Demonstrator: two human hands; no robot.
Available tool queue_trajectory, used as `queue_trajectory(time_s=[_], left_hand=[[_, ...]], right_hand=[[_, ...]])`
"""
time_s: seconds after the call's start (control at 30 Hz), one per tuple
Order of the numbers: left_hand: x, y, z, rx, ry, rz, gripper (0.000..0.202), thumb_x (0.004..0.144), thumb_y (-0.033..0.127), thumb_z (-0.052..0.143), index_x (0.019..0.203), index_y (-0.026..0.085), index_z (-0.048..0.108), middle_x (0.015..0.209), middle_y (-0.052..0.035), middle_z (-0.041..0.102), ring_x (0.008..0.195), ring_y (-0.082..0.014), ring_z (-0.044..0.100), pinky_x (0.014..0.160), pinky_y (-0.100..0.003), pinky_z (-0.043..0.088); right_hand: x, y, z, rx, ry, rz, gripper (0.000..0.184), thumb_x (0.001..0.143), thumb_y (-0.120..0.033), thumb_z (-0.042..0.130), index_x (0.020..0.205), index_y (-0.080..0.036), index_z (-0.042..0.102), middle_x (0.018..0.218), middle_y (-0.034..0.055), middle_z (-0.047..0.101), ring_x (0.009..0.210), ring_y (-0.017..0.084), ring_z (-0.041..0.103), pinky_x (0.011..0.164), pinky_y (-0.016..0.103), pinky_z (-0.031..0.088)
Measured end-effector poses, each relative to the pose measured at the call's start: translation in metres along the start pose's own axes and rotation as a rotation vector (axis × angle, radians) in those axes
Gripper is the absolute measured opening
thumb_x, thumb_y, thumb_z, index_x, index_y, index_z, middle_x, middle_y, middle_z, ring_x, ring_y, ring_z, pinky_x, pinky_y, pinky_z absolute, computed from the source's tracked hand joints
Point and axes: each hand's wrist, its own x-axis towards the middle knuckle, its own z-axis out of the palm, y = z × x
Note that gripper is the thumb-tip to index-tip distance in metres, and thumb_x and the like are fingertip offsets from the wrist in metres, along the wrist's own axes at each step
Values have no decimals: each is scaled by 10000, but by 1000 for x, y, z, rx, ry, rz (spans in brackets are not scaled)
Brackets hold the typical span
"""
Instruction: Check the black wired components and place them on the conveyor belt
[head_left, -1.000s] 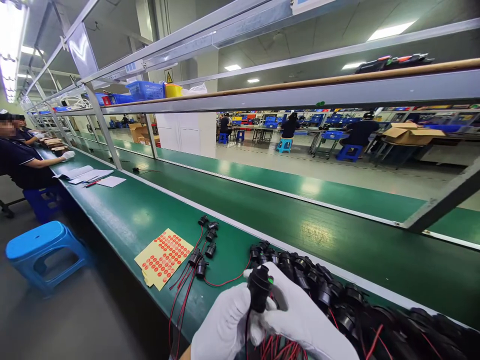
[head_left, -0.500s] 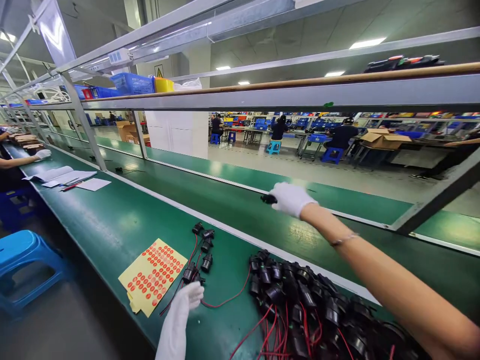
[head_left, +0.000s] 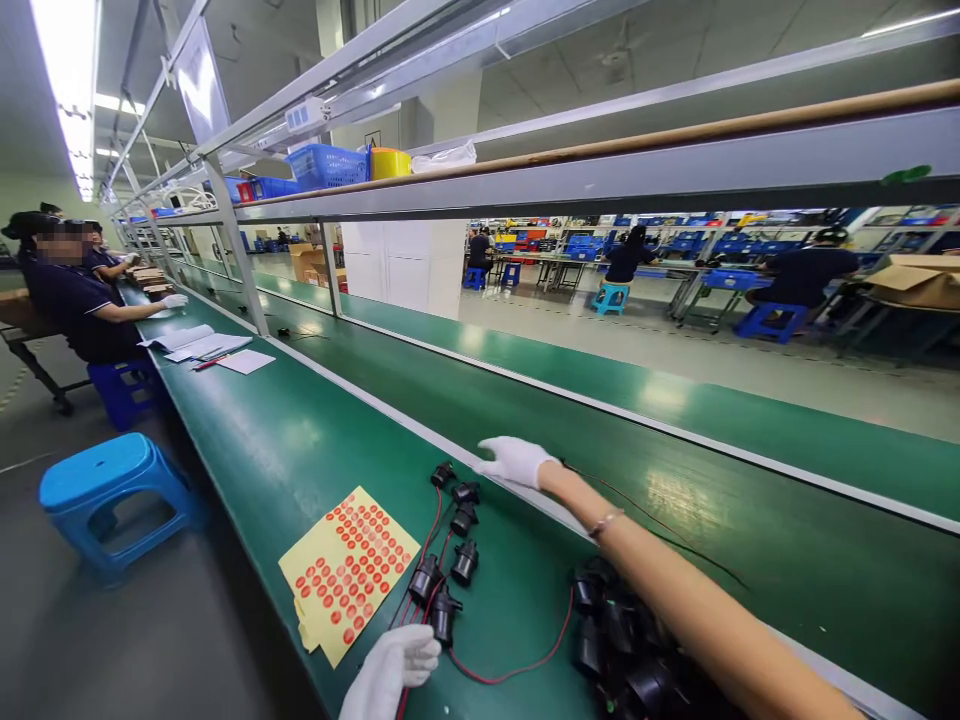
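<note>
My right hand (head_left: 517, 462), in a white glove, reaches over the white rail between the bench and the green belt. Its thumb and fingers are apart, with nothing between them. In a white glove too, my left hand (head_left: 397, 665) is low on the bench, fingers loosely extended beside a small black cylindrical part (head_left: 445, 615) with thin wires. Several more such parts (head_left: 464, 562) lie just beyond it. A yellow sheet of red round stickers (head_left: 352, 575) lies to their left. A heap of black parts (head_left: 637, 655) is partly hidden under my right forearm.
On the belt (head_left: 465, 390), a thin dark wire (head_left: 660, 525) emerges behind my right forearm. Papers and a pen (head_left: 214, 345) lie farther along the bench. A shelf (head_left: 562, 180) crosses above. A blue stool (head_left: 112, 490) stands at left; co-workers sit beyond.
My right hand has come back from the belt toward the bench parts and no longer shows the black part it held. The view has swung right to left, bringing co-workers into sight.
</note>
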Motion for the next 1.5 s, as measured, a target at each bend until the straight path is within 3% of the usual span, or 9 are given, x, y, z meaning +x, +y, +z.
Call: queue_trajectory(time_s=[0.13, 0.3, 0.47, 0.6, 0.83, 1.0, 1.1, 1.3, 1.5], left_hand=[[14, 7, 13, 8, -88, -38, 272, 778, 416, 789, 664, 202, 668, 594, 1, 637, 634, -193, 658, 830, -383, 526], [7, 25, 3, 30, -5, 56, 245, 790, 435, 764, 743, 199, 714, 672, -18, 708, 739, -227, 694, 850, -397, 536], [-6, 60, 10, 62, 133, 279, 374, 907, 516, 622, 1053, 189, 733, 1123, -82, 754, 1109, -243, 662, 1039, -370, 462], [-16, 75, 45, 108, -1, 387, 503, 946, 570, 537, 1079, 125, 730, 1048, -113, 759, 1008, -245, 683, 965, -385, 495], [-40, 58, 94, -440, -417, 52, 555, 698, 588, 832, 977, 124, 711, 677, 2, 671, 556, -105, 603, 547, -232, 478], [-62, 51, 102, -672, -468, -253, 481, 610, 481, 928, 846, 143, 680, 762, -1, 679, 674, -101, 642, 623, -206, 500], [-69, 48, 102, -400, -451, -14, 576, 699, 654, 790, 911, 125, 705, 821, -45, 690, 742, -138, 628, 698, -250, 505], [-79, 48, 102, 399, -213, 526, 246, 710, 137, 721, 953, 173, 711, 990, -44, 731, 992, -226, 650, 935, -331, 463], [-83, 43, 110, 700, -150, 999, 178, 766, 130, 694, 932, 193, 684, 940, -37, 720, 889, -191, 678, 821, -293, 519]], right_hand=[[20, -75, 20, 59, -39, -103, 341, 981, -356, 643, 1266, -171, 615, 1269, 93, 647, 1082, 249, 660, 922, 472, 565], [2, -96, 6, 158, 7, -158, 285, 974, -344, 653, 1196, -166, 646, 1229, 85, 661, 1054, 238, 664, 907, 455, 567], [-65, -92, -41, 371, 136, -348, 413, 914, -320, 689, 1295, -183, 607, 1205, 81, 681, 1057, 242, 668, 961, 444, 540], [-142, -100, -64, 491, 126, -480, 614, 766, -287, 708, 1361, -199, 590, 1125, 42, 735, 1030, 257, 697, 959, 396, 554], [-233, -105, -68, 499, 90, -479, 702, 688, -260, 708, 1373, -139, 611, 1296, 130, 692, 1150, 324, 661, 987, 413, 546], [-266, -82, -67, 611, 115, -444, 772, 812, -486, 689, 1489, -175, 489, 1323, 131, 675, 1146, 320, 657, 988, 448, 541], [-280, -64, -59, 683, 229, -445, 700, 894, -608, 556, 1461, -200, 505, 1323, 134, 668, 1086, 305, 678, 947, 453, 557], [-307, -41, -31, 672, 317, -356, 612, 937, -605, 497, 1388, -195, 551, 1216, 147, 713, 1055, 307, 692, 910, 465, 570], [-325, -51, -3, 611, 550, -390, 496, 824, -322, 703, 1305, -260, 598, 1136, 76, 736, 960, 251, 726, 838, 383, 611]])
